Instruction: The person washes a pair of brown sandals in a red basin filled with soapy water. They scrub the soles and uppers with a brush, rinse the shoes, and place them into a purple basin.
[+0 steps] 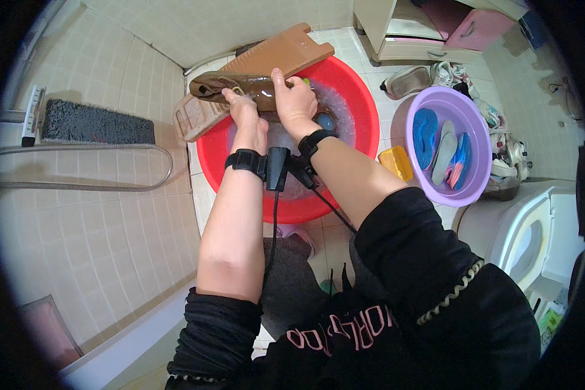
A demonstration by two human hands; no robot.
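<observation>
A wet brown shoe (pixel 214 85) lies sideways over a brown plastic washboard (pixel 273 53), its opening towards the left. My left hand (pixel 243 109) grips the near side of the shoe around its opening, fingers partly hidden. My right hand (pixel 295 100) is closed around the shoe's other end, thumb raised on top; a bit of something green shows behind its fingers. The washboard leans across a red basin (pixel 365 117) of soapy water, under both forearms. A dark item with a bluish round part (pixel 325 121) sits in the water beside my right wrist.
At right stands a purple basin (pixel 485 146) holding several insoles (pixel 443 151), with a yellow plastic container (pixel 396 162) beside it. Several shoes (pixel 509 151) line the right wall near a toilet (pixel 529 243). A shower hose (pixel 168 168) and grey mop head (pixel 97 122) are at left.
</observation>
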